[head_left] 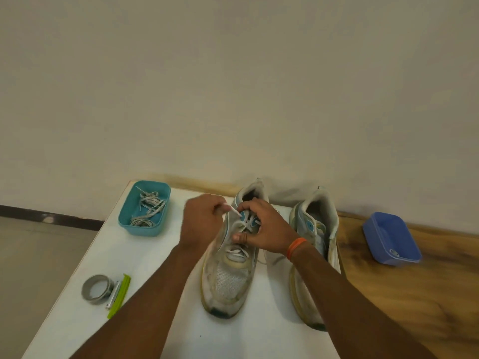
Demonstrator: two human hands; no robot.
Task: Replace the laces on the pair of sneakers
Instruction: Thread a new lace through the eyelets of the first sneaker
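2 bare arms reach in from the bottom, with no sleeves on them. The left hand (201,220) wears nothing. The right hand (264,229) has an orange band (295,247) around its wrist, like thin stacked rings.

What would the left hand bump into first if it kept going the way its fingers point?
Probably the right hand: the left hand pinches a lace end aimed at it, above the sneaker.
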